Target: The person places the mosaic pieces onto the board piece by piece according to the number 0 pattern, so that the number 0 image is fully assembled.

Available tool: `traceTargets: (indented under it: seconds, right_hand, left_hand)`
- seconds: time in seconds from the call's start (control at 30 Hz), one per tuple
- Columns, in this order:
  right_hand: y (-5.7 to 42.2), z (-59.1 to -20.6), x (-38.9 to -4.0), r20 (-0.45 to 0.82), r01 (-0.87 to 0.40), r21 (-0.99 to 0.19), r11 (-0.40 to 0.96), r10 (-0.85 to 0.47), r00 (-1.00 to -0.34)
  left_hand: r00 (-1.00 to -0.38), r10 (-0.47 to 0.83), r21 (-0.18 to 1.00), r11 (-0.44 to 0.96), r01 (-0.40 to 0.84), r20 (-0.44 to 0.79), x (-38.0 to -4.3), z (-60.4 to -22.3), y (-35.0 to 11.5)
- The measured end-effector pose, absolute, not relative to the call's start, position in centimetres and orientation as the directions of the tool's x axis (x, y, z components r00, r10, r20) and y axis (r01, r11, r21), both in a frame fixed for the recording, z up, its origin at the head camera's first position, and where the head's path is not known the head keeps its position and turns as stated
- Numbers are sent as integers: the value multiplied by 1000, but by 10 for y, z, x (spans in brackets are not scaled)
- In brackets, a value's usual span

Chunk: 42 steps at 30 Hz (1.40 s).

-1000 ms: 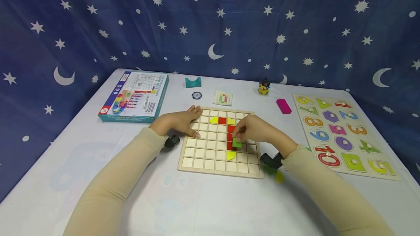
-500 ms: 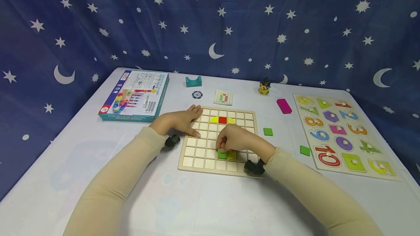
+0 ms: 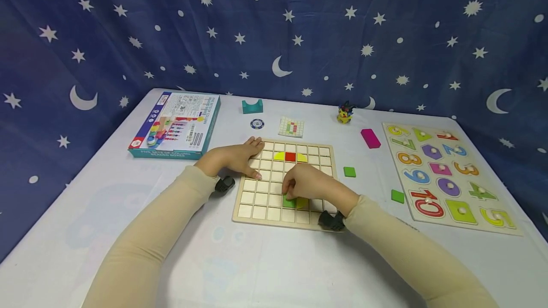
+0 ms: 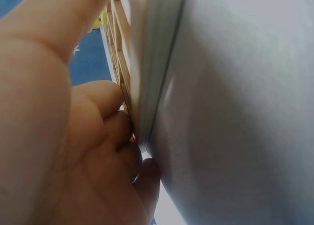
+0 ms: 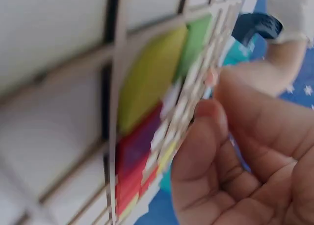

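A wooden grid board (image 3: 261, 198) lies in the middle of the white table. My left hand (image 3: 237, 158) rests flat on its upper left edge, fingers straight; in the left wrist view the palm (image 4: 88, 151) lies against the board's rim (image 4: 122, 63). My right hand (image 3: 306, 182) hovers low over the board, fingertips loosely curled and touching a green square tile (image 3: 289, 202) that lies in a cell beside a yellow rounded piece (image 3: 303, 202). The right wrist view shows the green tile (image 5: 196, 38) seated next to the yellow piece (image 5: 152, 73), above red tiles (image 5: 135, 156). A red tile (image 3: 290, 157) sits between two yellow pieces near the top.
Two loose green tiles (image 3: 349, 171) (image 3: 397, 196) lie right of the board. A number puzzle (image 3: 449, 175) fills the right side. At the back are a toy box (image 3: 175, 125), teal block (image 3: 251, 106), chip (image 3: 257, 124), pattern card (image 3: 291, 127), small figure (image 3: 344, 113) and magenta block (image 3: 370, 138).
My right hand carried the green tile from the board's right side down-left into a cell beside the lower yellow piece. Two green tiles on the table came into view. The left hand stayed put.
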State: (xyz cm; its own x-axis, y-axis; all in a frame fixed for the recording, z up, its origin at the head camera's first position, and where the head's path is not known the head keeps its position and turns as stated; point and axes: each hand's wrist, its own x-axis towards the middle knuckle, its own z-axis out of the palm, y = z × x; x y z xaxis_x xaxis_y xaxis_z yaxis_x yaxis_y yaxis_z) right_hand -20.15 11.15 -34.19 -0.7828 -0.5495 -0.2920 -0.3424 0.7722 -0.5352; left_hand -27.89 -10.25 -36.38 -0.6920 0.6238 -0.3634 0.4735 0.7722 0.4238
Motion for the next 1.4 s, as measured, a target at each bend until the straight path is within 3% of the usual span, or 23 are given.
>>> traceTargets:
  seconds: [0.3,0.7,1.1,1.4]
  right_hand:
    - [162,-332,-200,-222,-352,-607,712,-578,-786]
    - [242,-340,-173,-271,-297,-631,717,-562,-781]
    - [265,-356,-157,-253,-268,-652,709,-537,-805]
    - [271,-357,-150,-306,-259,-651,714,-559,-771]
  left_hand:
    - [-685,630,417,769,485,-365,-281,-367,-105]
    - [-682,636,423,764,487,-363,-282,-368,-107]
    - [-676,638,417,764,493,-368,-283,-367,-106]
    - [-674,637,415,765,492,-374,-282,-366,-104]
